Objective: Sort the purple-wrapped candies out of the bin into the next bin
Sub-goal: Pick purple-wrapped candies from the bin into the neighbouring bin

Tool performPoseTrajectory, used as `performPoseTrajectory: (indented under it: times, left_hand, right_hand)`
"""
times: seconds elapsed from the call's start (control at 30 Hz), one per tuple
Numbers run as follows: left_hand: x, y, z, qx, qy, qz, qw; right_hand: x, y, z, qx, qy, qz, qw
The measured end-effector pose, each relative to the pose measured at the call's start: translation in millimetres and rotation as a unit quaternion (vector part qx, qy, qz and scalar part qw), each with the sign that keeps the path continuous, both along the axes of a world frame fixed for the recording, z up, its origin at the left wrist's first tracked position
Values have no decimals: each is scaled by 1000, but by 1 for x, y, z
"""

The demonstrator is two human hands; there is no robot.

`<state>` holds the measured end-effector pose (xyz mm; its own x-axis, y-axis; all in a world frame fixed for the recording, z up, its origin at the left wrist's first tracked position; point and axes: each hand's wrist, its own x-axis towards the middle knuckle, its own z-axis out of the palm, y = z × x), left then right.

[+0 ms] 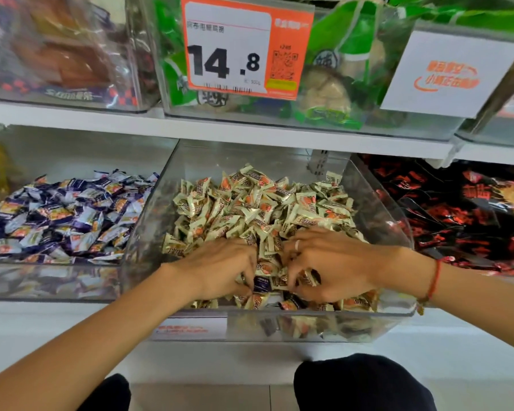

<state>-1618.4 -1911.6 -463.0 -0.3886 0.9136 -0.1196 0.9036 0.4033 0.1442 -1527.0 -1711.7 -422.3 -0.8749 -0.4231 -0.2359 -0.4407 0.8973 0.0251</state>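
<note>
Purple candy (261, 283), lower centre: light, crinkly, slippery; pinch its body. Left hand (220, 266) grip touches it, closure unclear; right hand (333, 266) grip spread.

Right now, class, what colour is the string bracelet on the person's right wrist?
Red. The bracelet shows in the head view, on the wrist of the right hand.

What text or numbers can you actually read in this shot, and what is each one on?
"14.8": orange price tag on the upper green-snack bin.
Chinese line above the price, barcode and QR code: too blurred to read.
White sign at upper right: orange Chinese characters, blurred.
Upper-left package: white lettering, unclear.
Candy wrappers and the label on the bin's front: too small.
</note>
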Motion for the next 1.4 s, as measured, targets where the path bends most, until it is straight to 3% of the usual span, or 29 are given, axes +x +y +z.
performPoseTrajectory:
  times: [0.17,0.27,0.37,0.5,0.6,0.7,0.83,0.9,0.93,1.1,1.2,1.27,1.4]
  left_hand:
    - [-1,-14,1,-4,14,17,1000]
    - [-6,-24,0,0,13,72,997]
    - [-2,-25,-1,-1,24,86,996]
    - [-1,-25,0,39,-36,106,993]
    - [-1,-27,4,88,-88,129,984]
    - [5,-21,3,108,-123,112,980]
    - [5,-10,1,127,-233,89,960]
    - [1,-8,-2,128,-211,98,964]
    - [0,-7,-4,113,-168,96,975]
    - [-11,0,-12,-1,6,3,1000]
    - [-18,1,-9,-8,22,1,1000]
    - [-19,0,-10,15,11,8,1000]
    - [-17,1,-13,67,2,44,997]
  right_hand:
    - [-12,-28,-17,-6,-1,-32,999]
    - [-17,-36,-16,34,-17,-19,999]
    - [-17,-40,-21,85,28,5,996]
    - [-23,-40,-26,85,6,44,995]
    - [-28,-28,-13,-28,-82,-6,996]
    - [-24,-10,1,-177,-185,-81,963]
    - [-15,-3,12,-399,-156,-174,887]
    - [-12,-1,10,-488,-145,-207,835]
    - [-11,0,9,-493,-139,-212,832]
    - [-6,-17,13,-318,-146,-162,923]
    - [-11,-29,-1,-104,-48,-85,990]
    - [-16,-30,-14,-7,14,-55,998]
    - [-15,-20,-14,-17,10,-72,997]
